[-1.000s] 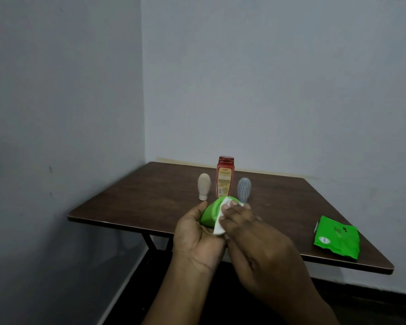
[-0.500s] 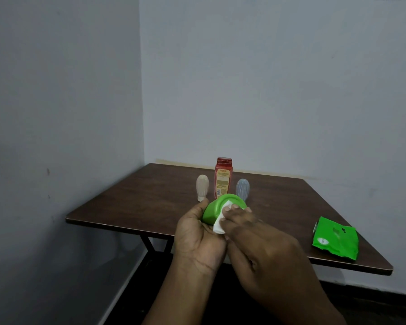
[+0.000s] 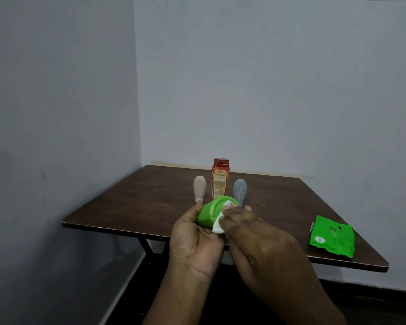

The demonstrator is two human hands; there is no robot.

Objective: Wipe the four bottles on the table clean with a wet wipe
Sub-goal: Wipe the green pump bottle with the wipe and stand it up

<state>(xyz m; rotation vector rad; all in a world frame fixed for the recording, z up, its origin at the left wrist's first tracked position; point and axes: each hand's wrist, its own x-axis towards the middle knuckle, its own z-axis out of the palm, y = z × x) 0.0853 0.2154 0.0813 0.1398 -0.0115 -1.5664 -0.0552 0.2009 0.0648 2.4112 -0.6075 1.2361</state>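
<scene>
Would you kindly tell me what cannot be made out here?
In the head view:
- near end of green bottle, hidden by left hand
- most of wet wipe, covered by right hand
- label text on red bottle, too small
- base of grey bottle, behind green bottle
- print on green packet, blurred

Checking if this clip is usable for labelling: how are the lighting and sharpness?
Head view: dim, even light, no glare; the red bottle label is too soft to read; the right hand looks slightly smeared at the wipe; the green bottle in the left hand is clearly outlined.
</scene>
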